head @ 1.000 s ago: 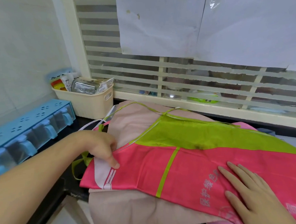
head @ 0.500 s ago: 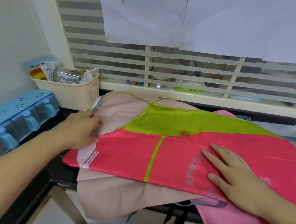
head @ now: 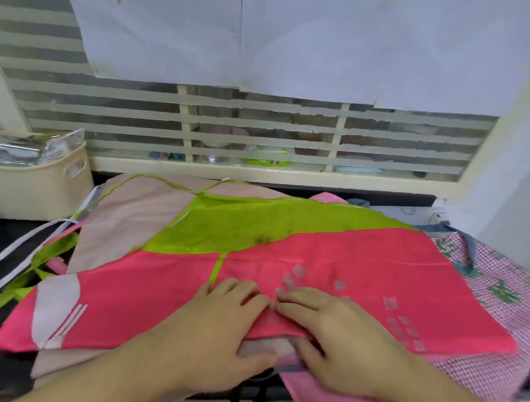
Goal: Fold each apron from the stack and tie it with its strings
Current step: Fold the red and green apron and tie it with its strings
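Head view: pink-and-green apron [head: 340,258] lies spread flat on top of the apron stack [head: 139,216] on the dark counter [head: 6,247], green bib toward the window, pink skirt toward the person, near edge overhanging the counter. Change vs a second ago: left hand [head: 216,326] has left the apron's left corner, where it was tugging the edge, and moved to the middle of the near hem; right hand [head: 335,331] has slid in from the right, so the two now sit side by side, fingertips almost touching on the pink fabric. Both hands have fingers lying on top of the cloth, with the thumbs apparently tucked under the hem, so it reads as a pinch of the near edge on each side; I cannot tell how firm that grip is. My read: straightening is done and the first fold is starting, probably lifting the hem and carrying it away toward the bib. Green strings [head: 21,280] trail off the left side over the counter, untied, so tying is still well ahead. Beige apron [head: 126,210] directly underneath could drag along if the pinch takes two layers. Checked pink apron [head: 499,294] sticks out at right. Cream basket [head: 33,185] sits back left, clear of the work.
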